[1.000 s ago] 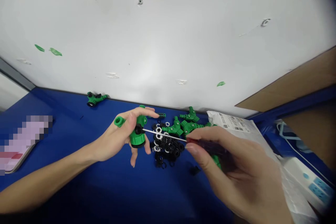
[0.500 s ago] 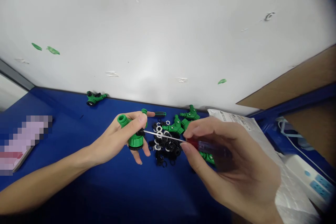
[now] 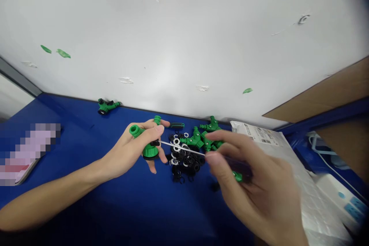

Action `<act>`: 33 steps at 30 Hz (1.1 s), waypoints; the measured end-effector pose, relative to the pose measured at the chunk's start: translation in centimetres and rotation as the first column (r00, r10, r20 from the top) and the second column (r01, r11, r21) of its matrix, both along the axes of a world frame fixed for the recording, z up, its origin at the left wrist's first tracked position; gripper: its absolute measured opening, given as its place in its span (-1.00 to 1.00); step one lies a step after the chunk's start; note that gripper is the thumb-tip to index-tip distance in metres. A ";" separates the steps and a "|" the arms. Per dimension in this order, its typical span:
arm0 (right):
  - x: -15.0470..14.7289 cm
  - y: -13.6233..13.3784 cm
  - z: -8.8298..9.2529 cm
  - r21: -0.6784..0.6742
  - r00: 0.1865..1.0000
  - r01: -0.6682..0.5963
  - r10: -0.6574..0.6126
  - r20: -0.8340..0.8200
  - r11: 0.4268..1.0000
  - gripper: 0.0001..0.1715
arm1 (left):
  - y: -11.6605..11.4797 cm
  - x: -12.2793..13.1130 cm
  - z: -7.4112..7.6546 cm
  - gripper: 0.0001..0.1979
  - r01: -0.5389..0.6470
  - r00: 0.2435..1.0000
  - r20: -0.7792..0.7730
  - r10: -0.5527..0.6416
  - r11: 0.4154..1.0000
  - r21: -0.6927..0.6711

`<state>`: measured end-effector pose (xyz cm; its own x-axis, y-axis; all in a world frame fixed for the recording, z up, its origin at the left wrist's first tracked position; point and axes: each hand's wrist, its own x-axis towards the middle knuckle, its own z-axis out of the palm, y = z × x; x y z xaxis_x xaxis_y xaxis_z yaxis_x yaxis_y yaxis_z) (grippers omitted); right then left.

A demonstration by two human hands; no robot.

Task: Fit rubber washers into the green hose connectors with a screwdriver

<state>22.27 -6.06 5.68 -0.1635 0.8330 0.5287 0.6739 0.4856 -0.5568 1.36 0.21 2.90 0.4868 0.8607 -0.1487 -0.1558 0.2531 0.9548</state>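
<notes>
While a green hose splitter (image 3: 150, 151) is clasped above the blue table (image 3: 115, 207) by the part-open left hand (image 3: 135, 144), a screwdriver (image 3: 184, 148) is pinched by the half-curled right hand (image 3: 259, 184), tip at the splitter's black knob (image 3: 155, 143).

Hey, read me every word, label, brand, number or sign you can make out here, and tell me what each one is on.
No text can be read with certainty.
White parcel: printed label, too small and blurred to read.
Pink object at left: pixelated, so any text is hidden.
Screwdriver, held green fitting and power strip: no readable markings.
</notes>
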 end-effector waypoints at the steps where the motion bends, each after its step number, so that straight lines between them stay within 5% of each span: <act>1: 0.1 0.0 0.0 -0.027 0.999 0.009 -0.008 0.032 1.000 -0.88 | 0.0 0.0 0.0 -0.60 -0.005 1.000 -0.008 0.005 1.000 0.018; 8: 0.1 -0.1 -0.2 0.085 0.973 -0.038 0.056 -0.223 0.996 -0.63 | -0.2 0.3 -0.2 -0.55 0.097 0.992 -0.081 -0.092 0.993 0.061; 12: 0.4 -0.2 -0.1 0.004 0.997 -0.009 0.009 -0.073 1.000 -0.84 | 0.0 0.4 -0.3 -0.54 0.092 0.992 -0.093 -0.085 0.993 0.077; 19: 0.9 0.2 0.2 -0.007 0.985 -0.121 0.119 -0.127 0.993 -0.74 | 0.0 0.1 -0.2 -0.58 0.044 0.997 -0.064 -0.042 0.998 0.036; 24: 0.7 0.4 0.0 -0.027 0.999 0.023 -0.021 0.041 0.999 -0.90 | -0.1 0.2 -0.3 -0.53 0.090 0.989 -0.123 -0.082 0.994 0.065; 29: 0.4 0.2 0.0 0.061 0.977 -0.083 0.093 -0.189 0.995 -0.72 | -0.1 0.2 -0.5 -0.52 0.078 0.990 -0.123 -0.069 0.995 0.069; 33: 0.6 0.3 0.0 -0.101 0.999 -0.043 0.042 -0.013 0.994 -0.92 | 0.0 0.2 -0.6 -0.52 0.064 0.991 -0.125 -0.054 0.995 0.079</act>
<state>22.82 -5.73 5.68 -0.1944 0.8749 0.4436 0.6475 0.4541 -0.6120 1.53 0.17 2.34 0.5200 0.8426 -0.1397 -0.0239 0.1778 0.9838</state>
